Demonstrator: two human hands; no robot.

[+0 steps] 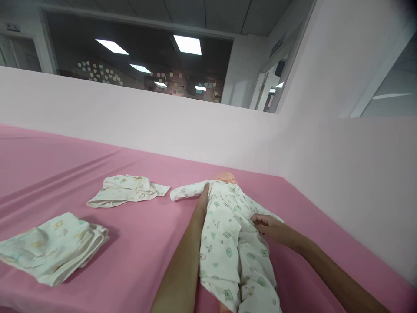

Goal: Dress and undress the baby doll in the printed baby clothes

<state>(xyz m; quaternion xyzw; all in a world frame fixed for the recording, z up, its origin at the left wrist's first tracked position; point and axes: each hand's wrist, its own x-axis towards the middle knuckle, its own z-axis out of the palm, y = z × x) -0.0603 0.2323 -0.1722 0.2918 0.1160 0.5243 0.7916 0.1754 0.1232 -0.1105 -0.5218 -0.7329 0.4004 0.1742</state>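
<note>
A baby doll lies on its back, head toward the wall, wearing a white baby shirt and matching baby trousers with green animal prints. Its sleeves spread out to both sides. My left hand rests against the doll's side under the left-hand sleeve; its fingers are mostly hidden by the cloth and wrist. At the shirt's right edge, near the waist, my right hand has its fingers curled in and pinched at the fabric.
A pink sheet covers the table. On the left lie a small printed baby garment and a folded stack of printed cloth. The white wall with a window borders the far side, and another wall the right.
</note>
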